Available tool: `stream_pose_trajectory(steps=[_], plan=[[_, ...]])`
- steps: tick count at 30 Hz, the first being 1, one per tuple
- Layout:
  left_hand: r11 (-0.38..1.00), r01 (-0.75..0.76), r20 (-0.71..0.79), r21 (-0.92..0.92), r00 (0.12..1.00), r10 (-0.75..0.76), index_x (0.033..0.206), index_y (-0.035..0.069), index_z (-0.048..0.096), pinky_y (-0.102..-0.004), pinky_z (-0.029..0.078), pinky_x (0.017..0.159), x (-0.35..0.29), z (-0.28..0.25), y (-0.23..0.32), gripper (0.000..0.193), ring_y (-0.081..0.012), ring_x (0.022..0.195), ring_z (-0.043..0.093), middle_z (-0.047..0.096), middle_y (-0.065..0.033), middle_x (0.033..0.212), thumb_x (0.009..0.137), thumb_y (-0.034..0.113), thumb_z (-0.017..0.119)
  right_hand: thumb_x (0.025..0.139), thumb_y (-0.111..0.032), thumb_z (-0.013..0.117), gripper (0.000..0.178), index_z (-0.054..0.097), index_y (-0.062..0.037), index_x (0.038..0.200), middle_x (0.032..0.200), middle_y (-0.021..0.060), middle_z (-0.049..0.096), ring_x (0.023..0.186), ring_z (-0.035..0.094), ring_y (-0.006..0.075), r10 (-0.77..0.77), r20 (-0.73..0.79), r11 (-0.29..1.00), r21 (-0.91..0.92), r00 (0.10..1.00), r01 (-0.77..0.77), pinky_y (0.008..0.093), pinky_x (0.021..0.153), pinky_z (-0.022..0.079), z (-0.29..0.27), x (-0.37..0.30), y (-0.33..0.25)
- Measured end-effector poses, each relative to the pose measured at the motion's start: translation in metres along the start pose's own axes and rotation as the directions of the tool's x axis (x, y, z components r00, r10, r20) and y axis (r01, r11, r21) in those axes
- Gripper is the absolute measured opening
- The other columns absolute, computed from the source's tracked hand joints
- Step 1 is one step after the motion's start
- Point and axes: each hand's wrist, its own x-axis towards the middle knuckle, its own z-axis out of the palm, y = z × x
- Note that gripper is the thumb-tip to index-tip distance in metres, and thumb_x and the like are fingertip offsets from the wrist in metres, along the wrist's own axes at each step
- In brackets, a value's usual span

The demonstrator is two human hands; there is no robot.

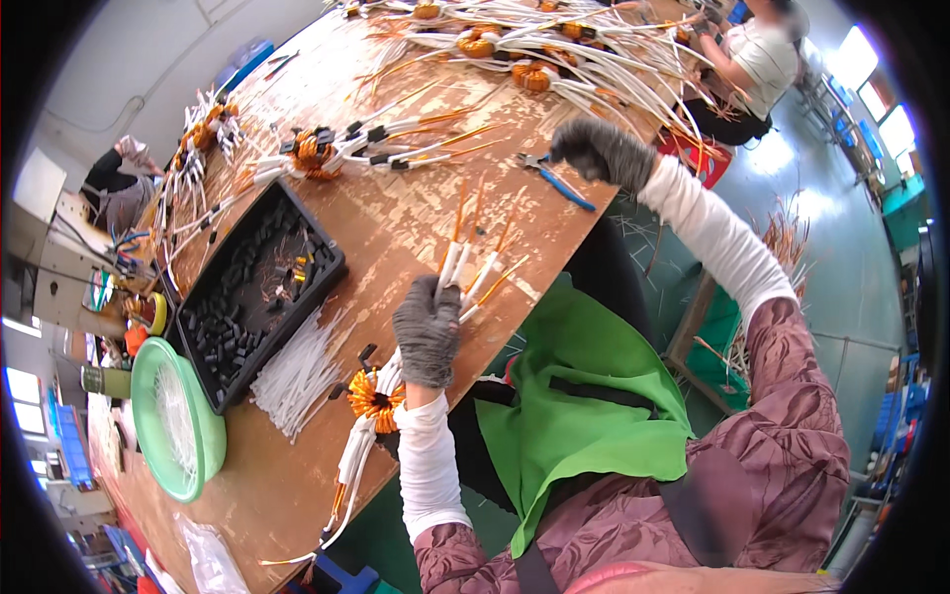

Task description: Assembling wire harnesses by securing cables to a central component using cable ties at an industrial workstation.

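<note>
My left hand (427,332), in a grey glove, is closed round a bundle of white-sleeved wires (458,267) with bare copper-coloured ends pointing away from me. The wires belong to an orange-wound ring coil (374,398), which lies by my left wrist near the table edge; more white leads run from it toward me. My right hand (606,156), also gloved, is raised at the right edge of the table with curled fingers; whatever they hold, if anything, is hidden. Close beside it are blue-handled cutters (566,188), jaws toward the left.
A black tray (332,265) of black sleeve pieces stands left of centre, beside loose white tubes (297,381) and a green basin (213,450). Another wired coil (315,153) lies beyond. More coils (534,75) are piled at the far side, near a seated person (757,59).
</note>
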Motion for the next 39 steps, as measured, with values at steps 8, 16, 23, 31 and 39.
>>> stream_pose_trajectory(steps=[8,16,23,31,39], plan=[[0.993,0.113,-0.017,0.020,0.993,-0.113,0.087,-0.001,0.058,-0.0283,0.045,0.058,-0.003,0.002,0.001,0.012,-0.0121,0.062,0.055,0.061,-0.0092,0.068,0.085,0.010,0.056,0.085,-0.014,0.055,0.010,0.054,-0.0076,0.093,0.085,0.0066,0.062,0.045,0.031,0.0021,0.092,0.083,0.872,0.475,0.992,-0.120,0.0156,0.036,0.027,0.007,-0.005,0.067],[0.997,0.027,-0.008,0.066,1.000,-0.026,0.086,0.003,0.056,-0.0207,0.035,0.042,-0.004,0.003,-0.005,0.017,-0.0035,0.049,0.042,0.050,0.0026,0.062,0.089,0.020,0.056,0.086,-0.016,0.057,0.013,0.055,-0.0080,0.095,0.085,0.0050,0.062,0.046,0.032,0.0021,0.053,0.051,0.900,0.429,0.997,-0.070,0.0162,0.036,0.027,0.030,-0.013,0.063],[0.998,0.041,-0.014,0.040,0.999,-0.040,0.088,0.003,0.057,-0.0211,0.036,0.043,-0.004,0.004,-0.001,0.020,-0.0042,0.050,0.043,0.050,0.0022,0.064,0.088,0.023,0.057,0.086,-0.018,0.058,0.013,0.057,-0.0072,0.093,0.083,0.0056,0.063,0.045,0.033,0.0029,0.022,0.071,0.920,0.389,0.997,-0.049,0.0186,0.037,0.029,0.039,-0.013,0.060],[0.988,0.154,0.020,-0.025,0.988,-0.153,0.088,-0.002,0.059,-0.0280,0.045,0.061,-0.003,-0.003,0.007,0.017,-0.0118,0.065,0.054,0.060,-0.0085,0.070,0.085,0.014,0.057,0.085,-0.016,0.057,0.013,0.058,-0.0079,0.095,0.072,-0.0037,0.055,0.046,0.033,0.0014,-0.012,0.186,0.952,0.304,0.982,-0.046,0.0169,0.037,0.027,0.059,-0.023,0.058],[0.993,0.100,0.040,-0.065,0.994,-0.098,0.090,0.003,0.055,-0.0203,0.038,0.044,-0.003,-0.003,-0.003,0.017,-0.0050,0.050,0.046,0.053,0.0009,0.066,0.088,0.020,0.056,0.079,-0.023,0.066,0.022,0.063,-0.0069,0.093,0.058,-0.0061,0.045,0.044,0.037,0.0021,0.079,0.184,0.995,0.039,0.980,-0.087,0.0184,0.038,0.028,0.084,-0.045,0.055]])
